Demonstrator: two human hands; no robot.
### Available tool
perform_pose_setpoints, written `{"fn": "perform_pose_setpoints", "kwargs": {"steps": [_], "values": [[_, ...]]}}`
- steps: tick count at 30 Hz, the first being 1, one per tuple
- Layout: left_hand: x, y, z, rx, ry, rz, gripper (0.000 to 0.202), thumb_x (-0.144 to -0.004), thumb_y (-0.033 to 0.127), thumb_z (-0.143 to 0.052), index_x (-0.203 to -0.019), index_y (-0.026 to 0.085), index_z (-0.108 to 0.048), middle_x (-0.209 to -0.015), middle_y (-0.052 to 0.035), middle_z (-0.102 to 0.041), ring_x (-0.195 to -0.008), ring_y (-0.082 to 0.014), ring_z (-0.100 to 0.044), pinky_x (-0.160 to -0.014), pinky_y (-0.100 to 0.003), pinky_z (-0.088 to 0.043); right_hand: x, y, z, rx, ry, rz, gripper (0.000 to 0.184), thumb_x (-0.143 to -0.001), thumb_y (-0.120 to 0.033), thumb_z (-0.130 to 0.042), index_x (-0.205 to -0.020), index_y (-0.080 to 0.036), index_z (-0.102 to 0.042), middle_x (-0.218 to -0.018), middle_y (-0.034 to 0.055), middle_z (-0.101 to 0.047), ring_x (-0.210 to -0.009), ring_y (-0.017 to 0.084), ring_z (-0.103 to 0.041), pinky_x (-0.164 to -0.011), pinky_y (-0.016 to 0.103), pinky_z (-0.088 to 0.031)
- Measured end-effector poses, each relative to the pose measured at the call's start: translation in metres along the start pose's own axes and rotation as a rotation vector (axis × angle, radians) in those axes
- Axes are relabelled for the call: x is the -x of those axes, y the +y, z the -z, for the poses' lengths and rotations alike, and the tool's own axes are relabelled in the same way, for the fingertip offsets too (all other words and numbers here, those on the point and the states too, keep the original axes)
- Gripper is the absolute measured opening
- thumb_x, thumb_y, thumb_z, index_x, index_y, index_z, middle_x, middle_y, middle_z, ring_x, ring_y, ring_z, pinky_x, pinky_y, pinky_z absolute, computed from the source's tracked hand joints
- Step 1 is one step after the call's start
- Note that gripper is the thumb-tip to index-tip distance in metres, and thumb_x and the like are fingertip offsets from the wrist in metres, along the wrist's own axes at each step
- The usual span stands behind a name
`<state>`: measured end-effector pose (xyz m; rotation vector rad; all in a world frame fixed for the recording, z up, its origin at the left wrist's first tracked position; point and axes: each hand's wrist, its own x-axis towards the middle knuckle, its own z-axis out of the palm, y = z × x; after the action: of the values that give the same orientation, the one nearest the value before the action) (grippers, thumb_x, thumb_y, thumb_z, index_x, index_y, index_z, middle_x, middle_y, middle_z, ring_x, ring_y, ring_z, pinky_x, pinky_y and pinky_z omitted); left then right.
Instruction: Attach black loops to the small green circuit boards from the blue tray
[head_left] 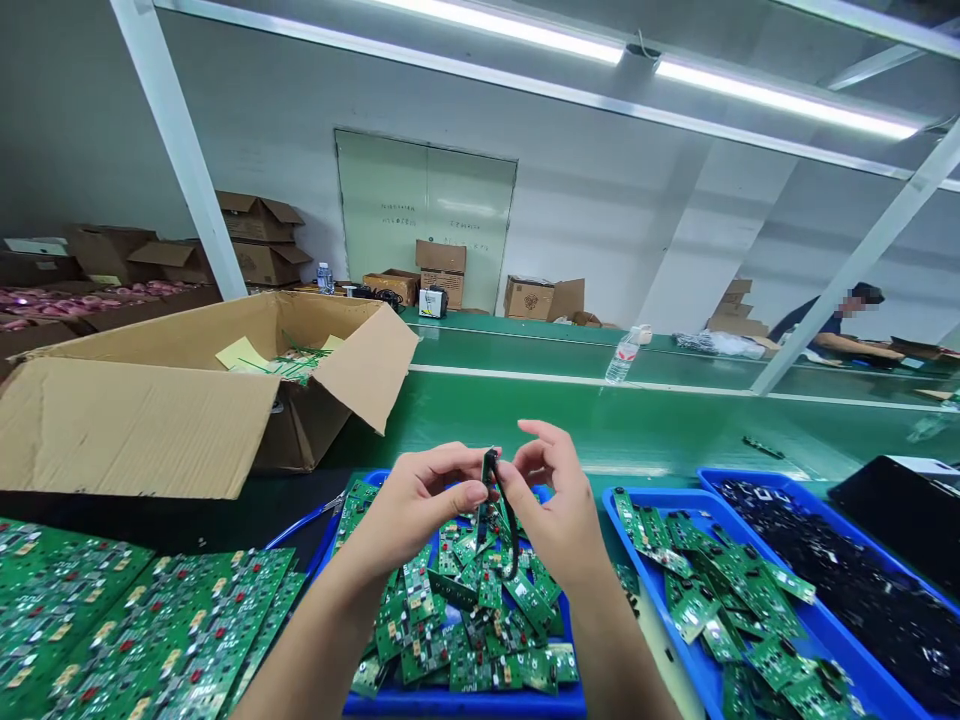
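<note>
My left hand (pixel 427 500) pinches a small green circuit board (pixel 484 495), turned nearly edge-on, between thumb and fingers. At the board's top end, my right hand (pixel 555 500) has its thumb and a finger closed on a black flat cable (pixel 514 545), which hangs in a loop beside the board. Whether cable and board are joined there is hidden by my fingertips. Both hands are above a blue tray (pixel 457 704) heaped with loose small circuit boards (pixel 450 645).
To the right are a blue tray of boards (pixel 727 570) and another of small black parts (pixel 847 550). Panels of boards (pixel 202 630) and blue-handled pliers (pixel 307 520) lie left, below an open carton (pixel 135 420). A bottle (pixel 626 355) and a person (pixel 832 325) are beyond.
</note>
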<state>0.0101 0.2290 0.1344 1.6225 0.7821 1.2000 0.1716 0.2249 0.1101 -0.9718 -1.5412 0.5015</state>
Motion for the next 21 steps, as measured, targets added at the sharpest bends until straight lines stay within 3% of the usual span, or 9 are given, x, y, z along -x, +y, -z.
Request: {"fn": "perform_pose_setpoints", "kwargs": {"steps": [4,10,15,21], "values": [[0.0008,-0.0049,0.0021,0.104,0.046,0.032,0.051,-0.067,0.049,-0.078,-0.107,0.017,-0.073,-0.07,-0.0034,-0.061,-0.061,-0.0121,-0.049,-0.057,-0.024,-0.044,-0.0032,0.001,0.0006,0.04,-0.039,0.158,0.01,-0.086,-0.028,-0.058,-0.089,-0.021,-0.063,-0.092,0.0063,-0.064,-0.088,0.019,-0.061,-0.074,0.031,-0.051],[0.001,-0.0068,0.0029,0.143,0.088,0.044,0.048,-0.068,0.041,-0.079,-0.109,0.018,-0.072,-0.071,-0.0025,-0.06,-0.063,-0.0111,-0.047,-0.058,-0.023,-0.042,-0.0037,0.0002,0.0002,0.076,-0.034,0.247,0.012,-0.089,-0.022,-0.055,-0.083,-0.019,-0.065,-0.081,0.0046,-0.064,-0.077,0.017,-0.061,-0.069,0.03,-0.05],[0.0011,-0.0028,0.0061,0.07,0.047,0.046,0.041,-0.069,0.033,-0.078,-0.108,0.018,-0.073,-0.069,0.0002,-0.057,-0.062,-0.0099,-0.046,-0.058,-0.021,-0.041,-0.0061,0.0014,0.0028,0.116,-0.029,0.285,0.015,-0.09,-0.018,-0.053,-0.079,-0.019,-0.064,-0.077,0.0037,-0.065,-0.073,0.016,-0.061,-0.067,0.028,-0.049],[0.0011,-0.0044,0.008,-0.008,-0.085,0.022,0.036,-0.074,0.036,-0.074,-0.104,0.016,-0.074,-0.079,-0.0051,-0.064,-0.071,-0.0144,-0.054,-0.065,-0.025,-0.045,-0.009,0.0058,0.0051,0.219,0.055,0.395,0.015,-0.091,-0.017,-0.052,-0.083,-0.018,-0.064,-0.078,0.0052,-0.065,-0.073,0.017,-0.062,-0.067,0.029,-0.05]]}}
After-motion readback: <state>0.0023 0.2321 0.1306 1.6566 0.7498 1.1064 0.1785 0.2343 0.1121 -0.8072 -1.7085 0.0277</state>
